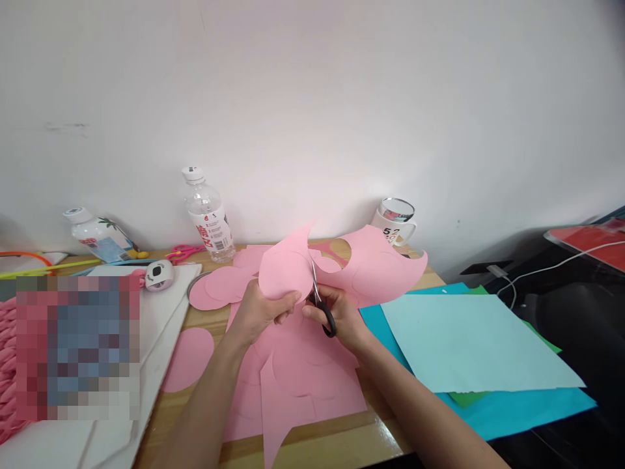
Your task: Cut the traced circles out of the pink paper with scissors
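Note:
My left hand (273,307) pinches a pink paper sheet (286,270) by its rounded part, thumb on top. In my right hand (344,316) are black-handled scissors (330,320), their blades upright against the curved edge of that paper. To the right of the blades, a pink offcut (385,267) with scooped, curling edges stands up above the table. Under both hands lie more pink sheets (336,391) with faint curved outlines. Round pink paper pieces (222,290) overlap left of my left hand, and a single pink paper circle (190,358) lies nearer.
A clear bottle (209,221) and a white mug (395,218) stand by the wall. Pink scissors (185,251) lie beside the bottle. Light blue paper (478,339) tops coloured sheets at the right. White boards (161,339) and a smaller bottle (100,236) are on the left.

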Demonstrator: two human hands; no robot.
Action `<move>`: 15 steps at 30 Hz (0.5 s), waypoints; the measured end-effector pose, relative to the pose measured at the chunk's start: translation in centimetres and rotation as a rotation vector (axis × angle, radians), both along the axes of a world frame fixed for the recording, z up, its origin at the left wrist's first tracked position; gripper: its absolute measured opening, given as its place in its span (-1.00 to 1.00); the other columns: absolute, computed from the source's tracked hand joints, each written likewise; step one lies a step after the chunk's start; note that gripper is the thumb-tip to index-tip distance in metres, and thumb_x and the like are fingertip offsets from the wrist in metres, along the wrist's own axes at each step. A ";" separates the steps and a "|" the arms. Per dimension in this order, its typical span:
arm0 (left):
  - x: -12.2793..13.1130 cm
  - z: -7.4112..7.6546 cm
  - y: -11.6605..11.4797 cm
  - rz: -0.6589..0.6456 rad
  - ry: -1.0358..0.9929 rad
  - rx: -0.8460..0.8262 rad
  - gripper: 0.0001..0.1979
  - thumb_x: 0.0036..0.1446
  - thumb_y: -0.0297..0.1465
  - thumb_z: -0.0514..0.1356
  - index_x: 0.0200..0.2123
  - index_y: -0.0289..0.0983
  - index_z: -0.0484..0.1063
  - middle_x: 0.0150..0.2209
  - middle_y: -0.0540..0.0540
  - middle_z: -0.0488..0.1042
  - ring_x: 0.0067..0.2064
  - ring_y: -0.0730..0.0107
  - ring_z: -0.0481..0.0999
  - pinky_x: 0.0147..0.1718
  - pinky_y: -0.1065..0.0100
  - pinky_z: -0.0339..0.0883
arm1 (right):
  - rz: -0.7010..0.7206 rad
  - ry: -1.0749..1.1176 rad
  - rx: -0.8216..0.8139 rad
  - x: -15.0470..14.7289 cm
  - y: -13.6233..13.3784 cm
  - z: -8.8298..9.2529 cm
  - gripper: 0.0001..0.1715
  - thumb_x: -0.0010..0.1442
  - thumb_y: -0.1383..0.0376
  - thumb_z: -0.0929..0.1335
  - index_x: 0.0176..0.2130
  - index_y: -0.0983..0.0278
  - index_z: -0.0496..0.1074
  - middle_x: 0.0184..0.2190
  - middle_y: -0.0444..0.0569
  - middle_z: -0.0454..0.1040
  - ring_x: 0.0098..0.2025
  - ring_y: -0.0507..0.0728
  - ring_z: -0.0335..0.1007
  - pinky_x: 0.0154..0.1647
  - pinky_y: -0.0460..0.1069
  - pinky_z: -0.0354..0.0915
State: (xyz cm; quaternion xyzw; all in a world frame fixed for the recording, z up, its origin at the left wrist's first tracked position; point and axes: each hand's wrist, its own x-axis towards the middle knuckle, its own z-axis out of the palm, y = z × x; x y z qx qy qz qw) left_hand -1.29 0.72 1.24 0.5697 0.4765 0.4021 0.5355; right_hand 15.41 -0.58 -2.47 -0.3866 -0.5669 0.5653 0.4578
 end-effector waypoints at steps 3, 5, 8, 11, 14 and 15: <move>0.1 0.2 0.0 0.007 -0.007 -0.016 -0.71 -0.10 -0.37 0.27 -0.71 -0.27 0.26 -0.76 0.08 0.20 -0.65 0.54 0.16 -0.64 0.39 0.07 | -0.015 -0.003 -0.016 -0.1 -0.1 0.2 -0.60 -0.07 0.03 0.49 -0.46 0.24 0.35 -0.59 -0.21 0.18 -0.52 0.00 0.00 -0.50 -0.07 0.01; 0.1 0.3 0.0 0.013 -0.014 -0.027 -0.72 -0.10 -0.36 0.27 -0.71 -0.27 0.26 -0.76 0.09 0.19 -0.66 0.55 0.16 -0.64 0.40 0.06 | -0.023 -0.005 -0.027 -0.1 -0.1 0.3 -0.60 -0.09 0.03 0.49 -0.46 0.25 0.36 -0.59 -0.21 0.18 -0.52 0.00 -0.01 -0.51 -0.07 -0.01; 0.1 0.3 0.0 0.003 -0.034 -0.018 -0.71 -0.09 -0.35 0.27 -0.71 -0.27 0.25 -0.77 0.10 0.18 -0.67 0.56 0.14 -0.64 0.40 0.04 | -0.025 0.000 -0.034 -0.1 -0.1 0.3 -0.63 -0.09 0.06 0.50 -0.45 0.26 0.38 -0.58 -0.21 0.17 -0.52 -0.01 -0.02 -0.51 -0.07 -0.03; 0.0 0.1 0.1 -0.005 -0.052 -0.009 -0.70 -0.09 -0.35 0.27 -0.70 -0.27 0.24 -0.76 0.10 0.19 -0.67 0.57 0.14 -0.65 0.41 0.03 | -0.025 0.005 -0.042 -0.1 0.0 0.1 -0.64 -0.07 0.08 0.50 -0.43 0.27 0.39 -0.59 -0.21 0.17 -0.53 -0.02 -0.01 -0.51 -0.07 -0.03; -0.1 0.0 0.2 0.001 -0.067 -0.016 -0.72 -0.09 -0.35 0.28 -0.67 -0.28 0.26 -0.76 0.11 0.19 -0.67 0.58 0.14 -0.65 0.42 0.02 | -0.027 0.002 -0.039 0.0 0.0 0.0 -0.63 -0.05 0.06 0.48 -0.41 0.27 0.39 -0.61 -0.22 0.16 -0.54 -0.02 0.00 -0.53 -0.07 -0.03; -0.1 -0.1 0.2 0.001 -0.071 -0.017 -0.73 -0.09 -0.35 0.28 -0.66 -0.28 0.26 -0.76 0.11 0.19 -0.67 0.59 0.13 -0.66 0.42 0.02 | -0.028 0.000 -0.035 0.0 0.0 0.0 -0.63 -0.04 0.05 0.47 -0.41 0.27 0.39 -0.62 -0.22 0.16 -0.55 -0.02 0.00 -0.53 -0.08 -0.03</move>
